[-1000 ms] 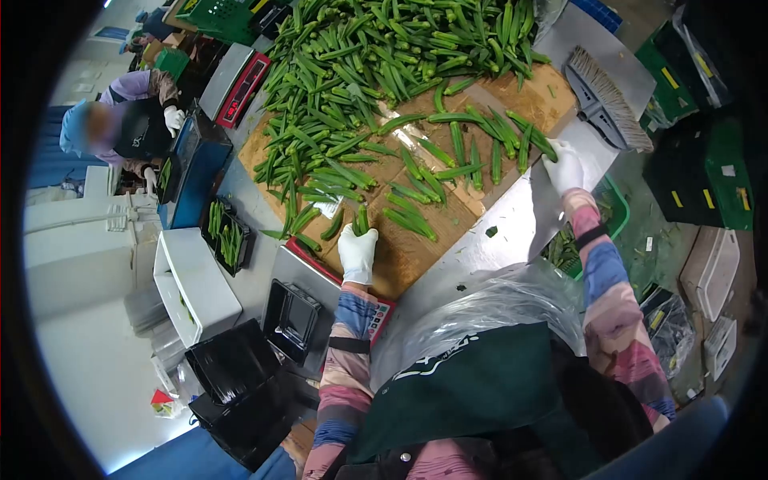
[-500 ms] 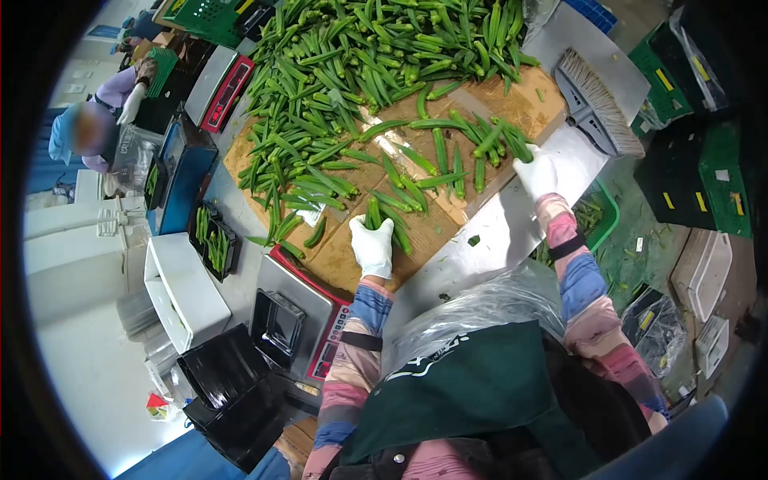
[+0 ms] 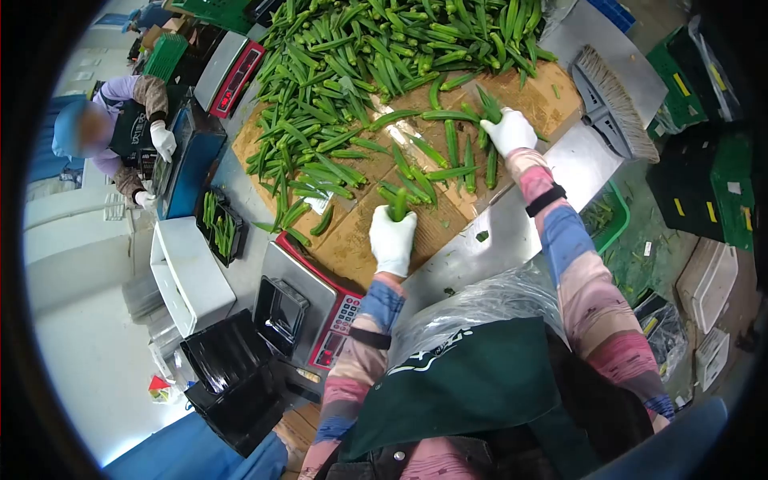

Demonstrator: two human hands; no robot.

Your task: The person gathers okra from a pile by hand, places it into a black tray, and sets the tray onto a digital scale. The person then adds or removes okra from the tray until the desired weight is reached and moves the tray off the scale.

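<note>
My left hand (image 3: 393, 240), in a white glove, is closed round okra pods (image 3: 398, 205) that stick up from its fingers above the front of the cardboard (image 3: 348, 260). Farther right, my right hand (image 3: 510, 133), also gloved, has its fingers closed on okra (image 3: 489, 104) with the tips pointing up and away. Loose pods (image 3: 452, 144) lie on the cardboard between and beyond the two hands. Behind them a large okra pile (image 3: 360, 72) spreads across the cardboard.
A brush (image 3: 612, 104) lies right of the cardboard. Left are a red scale (image 3: 332, 320) bearing a black tray (image 3: 278, 314), a white box (image 3: 188, 276) and a black tray of okra (image 3: 220, 228). A co-worker (image 3: 120, 128) stands far left. A green basket (image 3: 620, 216) sits lower right.
My right hand has moved left and up over the cardboard with okra. My left hand has shifted slightly right, its pods now upright. The co-worker's arms have moved down toward the blue-sided equipment.
</note>
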